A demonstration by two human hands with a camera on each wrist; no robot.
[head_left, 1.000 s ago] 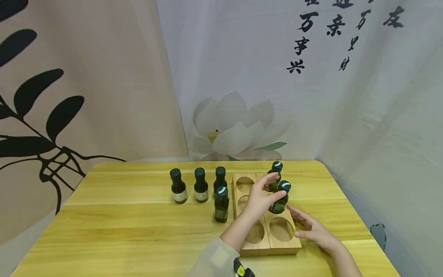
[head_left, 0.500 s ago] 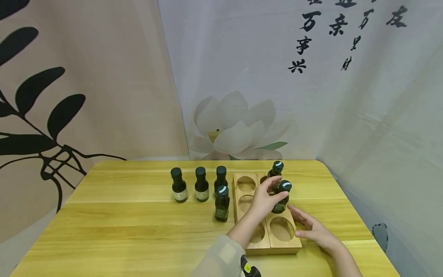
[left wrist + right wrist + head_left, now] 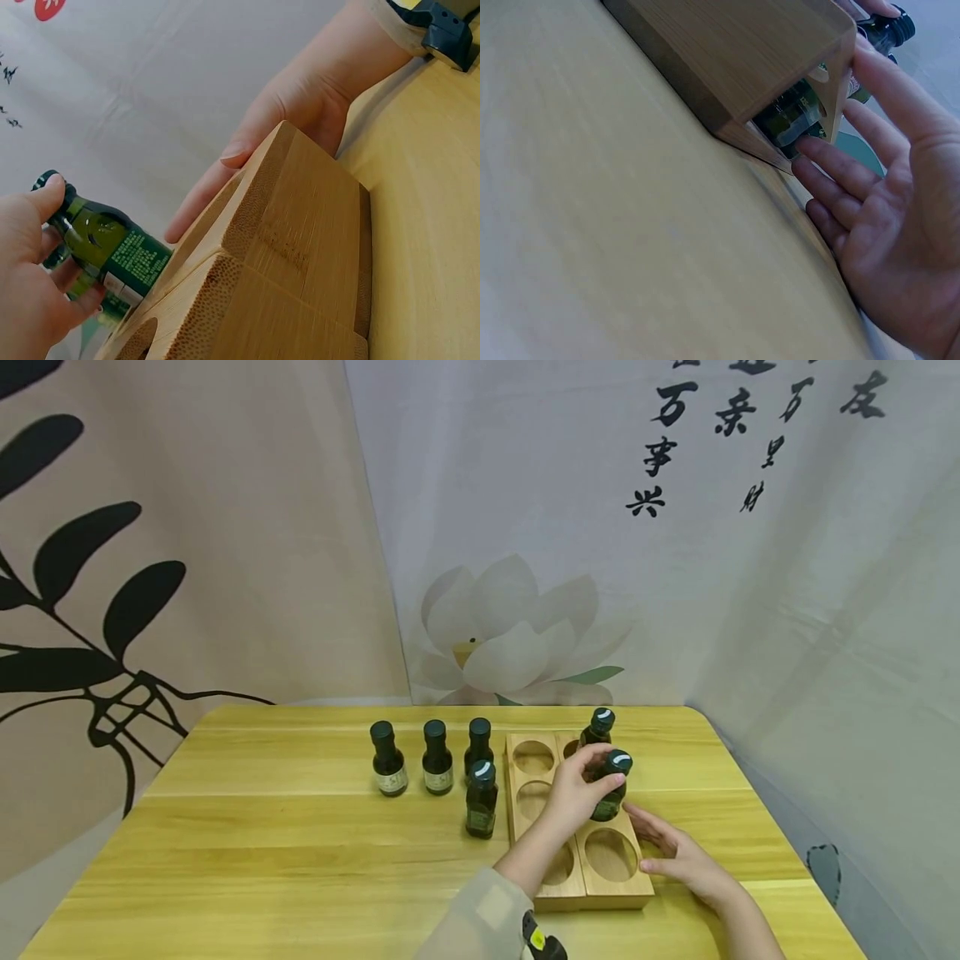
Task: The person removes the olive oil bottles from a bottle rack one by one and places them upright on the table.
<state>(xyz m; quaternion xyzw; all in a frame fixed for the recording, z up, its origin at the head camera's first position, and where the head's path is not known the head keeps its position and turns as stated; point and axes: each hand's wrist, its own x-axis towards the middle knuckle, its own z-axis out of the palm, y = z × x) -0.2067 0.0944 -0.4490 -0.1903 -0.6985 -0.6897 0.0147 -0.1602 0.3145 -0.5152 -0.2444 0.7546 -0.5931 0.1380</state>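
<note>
My left hand [image 3: 573, 792] holds a small dark green bottle [image 3: 609, 807] by its neck and upper body, above the right column of a wooden bottle rack [image 3: 615, 902]. In the left wrist view, the thumb lies against the cap of this bottle [image 3: 105, 240], whose base meets the rack's top at a slant. My right hand [image 3: 686, 864] rests along the rack's right side with extended fingers. The right wrist view shows these fingertips at the rack's open side, where part of a bottle [image 3: 791, 112] shows. Behind the held bottle another capped bottle [image 3: 597, 727] stands in the rack.
Left of the rack, several dark bottles stand upright on the yellow wooden table [image 3: 262, 843], among them one nearer bottle [image 3: 481, 806]. The rack's nearest right hole [image 3: 611, 857] holds nothing. A printed curtain [image 3: 525, 527] hangs behind the table.
The held bottle has tilted a little more upright, its base shifting right, as my left hand moved slightly right with it. My right hand has stayed at the rack's side.
</note>
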